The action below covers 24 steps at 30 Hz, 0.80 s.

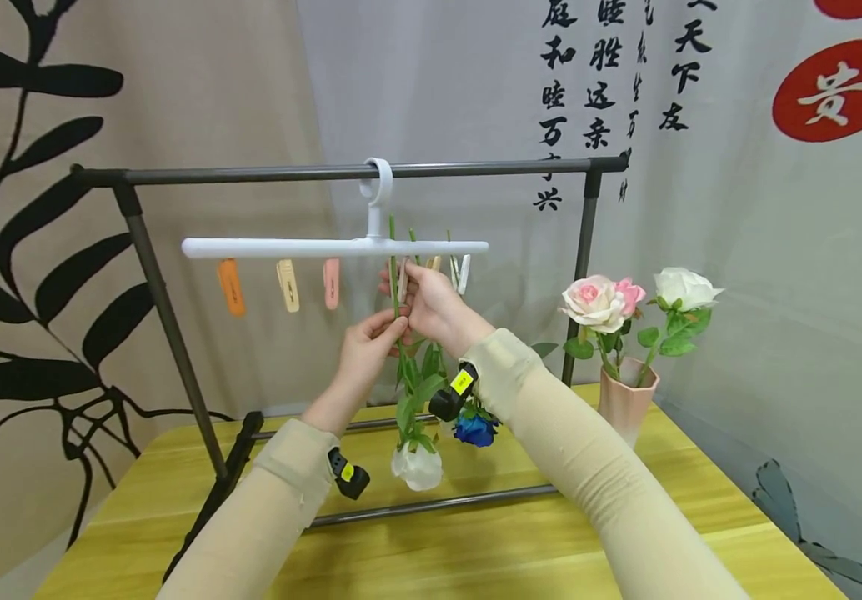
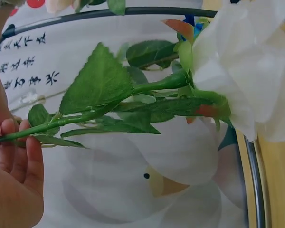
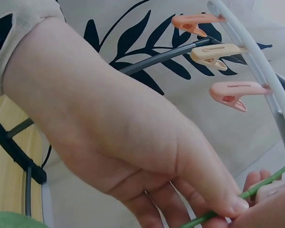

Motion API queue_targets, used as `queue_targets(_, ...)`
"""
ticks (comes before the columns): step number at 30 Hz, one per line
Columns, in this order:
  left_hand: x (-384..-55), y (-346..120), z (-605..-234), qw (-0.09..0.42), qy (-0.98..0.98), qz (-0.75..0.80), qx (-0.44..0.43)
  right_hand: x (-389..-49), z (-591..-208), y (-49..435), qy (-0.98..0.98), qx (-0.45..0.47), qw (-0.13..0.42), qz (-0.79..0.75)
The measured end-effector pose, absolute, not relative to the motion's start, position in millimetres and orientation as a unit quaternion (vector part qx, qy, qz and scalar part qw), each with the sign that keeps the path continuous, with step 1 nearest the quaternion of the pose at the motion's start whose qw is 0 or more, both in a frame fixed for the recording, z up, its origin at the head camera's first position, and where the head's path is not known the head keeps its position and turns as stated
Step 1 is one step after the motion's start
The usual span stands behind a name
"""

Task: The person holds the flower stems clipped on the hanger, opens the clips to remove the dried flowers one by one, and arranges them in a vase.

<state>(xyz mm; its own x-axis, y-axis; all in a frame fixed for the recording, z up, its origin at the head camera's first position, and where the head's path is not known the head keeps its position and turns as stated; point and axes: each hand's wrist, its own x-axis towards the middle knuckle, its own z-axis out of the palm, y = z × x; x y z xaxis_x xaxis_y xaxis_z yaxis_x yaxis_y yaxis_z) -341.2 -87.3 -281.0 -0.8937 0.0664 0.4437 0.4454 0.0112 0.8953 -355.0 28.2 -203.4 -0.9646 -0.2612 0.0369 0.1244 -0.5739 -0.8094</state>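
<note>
Beneath the white hanger point(image 1: 281, 247), the left hand point(image 1: 366, 347) pinches the green stem point(image 1: 394, 279) of a white rose point(image 1: 418, 467) (bloom hanging downward), while the right hand point(image 1: 437, 307) grips a pale clothespin point(image 1: 403, 282).

In the left wrist view, the top edge crops the white rose point(image 2: 247, 66).

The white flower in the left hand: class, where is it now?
In the head view, the white flower is near the middle, upside down, its stem pinched by the left hand and its bloom low, left of the blue flower.
</note>
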Motion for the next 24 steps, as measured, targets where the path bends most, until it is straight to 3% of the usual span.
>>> queue_targets(8, -331.6, -86.8, -293.7, 0.107, -0.722, -0.662, -0.169, -357.3, -203.5, 35.4, 0.479, -0.067, 0.09, -0.871)
queue_targets(16, -320.3, -95.6, -320.1, 0.068, -0.736, -0.659, -0.142, -358.0, -203.2, 38.2, 0.465, -0.071, 0.114, -0.875)
queue_targets(24, -311.2, -101.7, -323.9, 0.087, -0.743, -0.647, -0.145, -353.8, -205.2, 40.6, 0.47, -0.079, 0.127, -0.87)
